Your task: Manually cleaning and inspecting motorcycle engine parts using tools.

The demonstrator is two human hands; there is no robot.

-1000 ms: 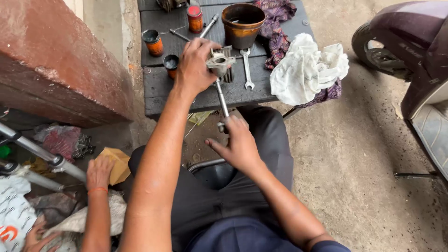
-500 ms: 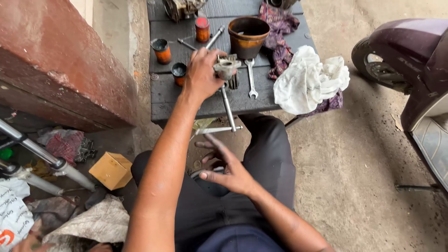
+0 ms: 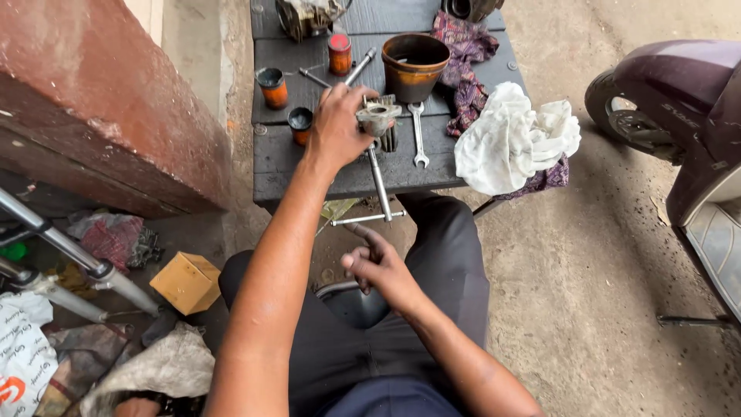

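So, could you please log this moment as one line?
left hand: holds metal part on bench | right hand: grips T-handle wrench | spanner beside

We lose the purple scooter (image 3: 679,100) past the right edge, and the dark slatted surface (image 3: 309,166) and grey metal engine part (image 3: 305,17) past the top. Our left hand (image 3: 337,127) hides much of the small grey metal casting (image 3: 378,117).

Open-air roadside repair workshop. Evidence: low dark wooden bench (image 3: 347,174) carrying a spanner (image 3: 417,135) and greasy tins (image 3: 272,86); scooter (image 3: 679,108) parked on dirt ground.
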